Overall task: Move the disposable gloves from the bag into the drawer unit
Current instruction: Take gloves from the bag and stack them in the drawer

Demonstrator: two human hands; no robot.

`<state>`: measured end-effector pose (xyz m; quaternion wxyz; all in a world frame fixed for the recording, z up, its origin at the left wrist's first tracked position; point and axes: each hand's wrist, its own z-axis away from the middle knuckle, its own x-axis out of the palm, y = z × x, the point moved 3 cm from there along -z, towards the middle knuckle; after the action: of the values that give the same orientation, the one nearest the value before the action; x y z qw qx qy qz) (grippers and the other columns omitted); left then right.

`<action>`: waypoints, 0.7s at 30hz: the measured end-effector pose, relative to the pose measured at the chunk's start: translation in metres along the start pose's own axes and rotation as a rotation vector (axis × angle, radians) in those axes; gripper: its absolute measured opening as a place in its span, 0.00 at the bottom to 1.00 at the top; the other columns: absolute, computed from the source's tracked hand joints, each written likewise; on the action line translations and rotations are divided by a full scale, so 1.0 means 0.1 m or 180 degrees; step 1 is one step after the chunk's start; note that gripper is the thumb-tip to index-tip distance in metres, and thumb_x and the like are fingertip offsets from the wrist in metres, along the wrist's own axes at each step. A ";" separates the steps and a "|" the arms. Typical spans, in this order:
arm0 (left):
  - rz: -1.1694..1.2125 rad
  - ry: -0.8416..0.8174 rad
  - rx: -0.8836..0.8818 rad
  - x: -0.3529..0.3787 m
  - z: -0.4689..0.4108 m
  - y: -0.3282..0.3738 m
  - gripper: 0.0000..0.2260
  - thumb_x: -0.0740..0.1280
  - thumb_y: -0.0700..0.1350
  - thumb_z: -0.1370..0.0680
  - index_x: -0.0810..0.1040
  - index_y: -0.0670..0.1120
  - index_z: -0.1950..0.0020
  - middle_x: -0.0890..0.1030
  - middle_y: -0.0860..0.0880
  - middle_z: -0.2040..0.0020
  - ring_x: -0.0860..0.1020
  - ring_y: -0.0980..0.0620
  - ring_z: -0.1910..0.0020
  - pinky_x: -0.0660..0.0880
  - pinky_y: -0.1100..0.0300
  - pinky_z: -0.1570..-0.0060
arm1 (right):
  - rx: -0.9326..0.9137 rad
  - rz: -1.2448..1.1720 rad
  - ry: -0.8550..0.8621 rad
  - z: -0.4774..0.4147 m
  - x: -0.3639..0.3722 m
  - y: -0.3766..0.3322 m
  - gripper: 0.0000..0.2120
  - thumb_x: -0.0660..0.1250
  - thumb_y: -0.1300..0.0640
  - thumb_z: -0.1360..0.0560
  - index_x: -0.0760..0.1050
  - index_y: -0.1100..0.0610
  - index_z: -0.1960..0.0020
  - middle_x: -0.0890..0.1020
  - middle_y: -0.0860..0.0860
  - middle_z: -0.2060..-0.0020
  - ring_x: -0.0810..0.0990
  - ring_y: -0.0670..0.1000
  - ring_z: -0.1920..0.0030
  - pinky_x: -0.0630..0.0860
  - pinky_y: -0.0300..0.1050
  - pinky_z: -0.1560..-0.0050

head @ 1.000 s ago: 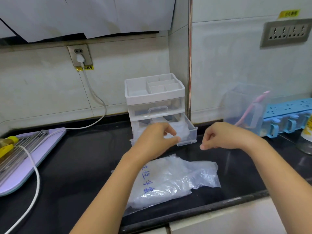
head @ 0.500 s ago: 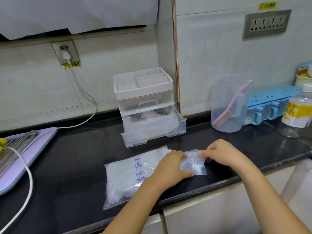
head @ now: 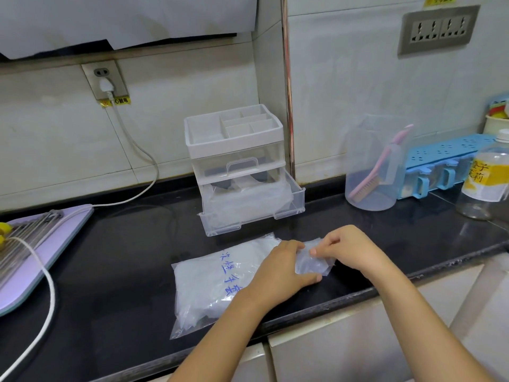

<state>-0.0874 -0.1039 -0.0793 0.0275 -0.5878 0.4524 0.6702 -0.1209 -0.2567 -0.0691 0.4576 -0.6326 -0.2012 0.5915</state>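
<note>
We find the bag (head: 220,260) of gloves (head: 198,296) lying flat on the dark surface (head: 124,257), its mouth toward three o'clock. The left hand (head: 278,271) lies over that end, thumb and fingers curled round the plastic. The right hand (head: 349,249), at three o'clock of it, pinches the mouth's edge. At twelve o'clock of the bag stands the drawer unit (head: 237,144), its bottom drawer (head: 298,201) pulled out and holding a heap of clear film (head: 248,201).
</note>
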 end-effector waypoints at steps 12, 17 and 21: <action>0.0438 0.0205 0.0021 -0.01 0.00 -0.07 0.26 0.71 0.54 0.28 0.67 0.52 0.33 0.73 0.54 0.39 0.74 0.56 0.44 0.72 0.61 0.44 | -0.0627 -0.1504 -0.0016 -0.03 -0.17 -0.27 0.07 0.66 0.61 0.24 0.78 0.60 0.60 0.82 0.55 0.62 0.80 0.53 0.56 0.76 0.46 0.49; 0.0690 0.0234 -0.0070 0.01 -0.03 -0.15 0.32 0.72 0.58 0.32 0.65 0.55 0.31 0.72 0.55 0.38 0.74 0.57 0.42 0.73 0.57 0.39 | -0.1096 -0.2109 0.0085 -0.01 -0.44 -0.54 0.06 0.62 0.64 0.21 0.74 0.60 0.57 0.85 0.55 0.57 0.83 0.53 0.51 0.80 0.41 0.50; 0.1212 -0.0079 -0.0155 -0.06 -0.02 -0.14 0.34 0.75 0.58 0.34 0.67 0.55 0.32 0.73 0.58 0.37 0.74 0.59 0.41 0.73 0.57 0.39 | -0.1626 -0.2307 -0.0156 0.04 -0.71 -0.83 0.09 0.59 0.64 0.21 0.70 0.57 0.59 0.85 0.55 0.56 0.83 0.52 0.54 0.79 0.40 0.53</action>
<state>-0.0759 -0.0940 -0.0824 -0.1086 -0.4837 0.5387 0.6812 -0.1162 -0.2708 0.0393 0.4595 -0.5999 -0.5605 0.3389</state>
